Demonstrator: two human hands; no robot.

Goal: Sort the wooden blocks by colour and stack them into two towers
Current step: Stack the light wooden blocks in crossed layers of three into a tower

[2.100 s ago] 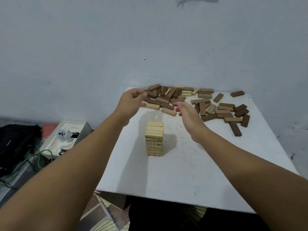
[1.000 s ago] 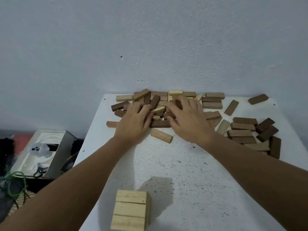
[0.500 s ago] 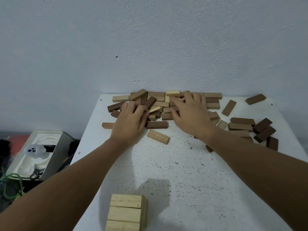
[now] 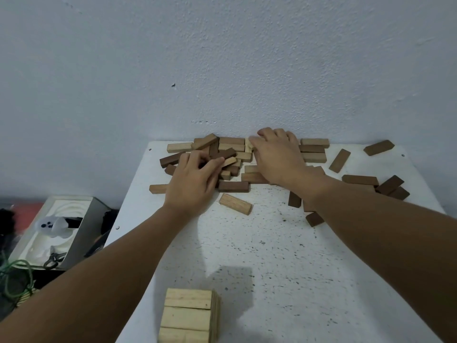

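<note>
At 6 o'clock, light tower [image 4: 189, 315] started; dark tower absent; left hand [image 4: 191, 186] pinches light block [image 4: 228, 161], right hand [image 4: 277, 158] grip unclear

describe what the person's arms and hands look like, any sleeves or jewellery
Both forearms are bare for all of their visible length, with no sleeve showing. The left hand and right hand wear no gloves, and no watch, bracelet or ring can be seen.

pale tower [image 4: 189, 315], speckled white table [image 4: 284, 256]
</note>
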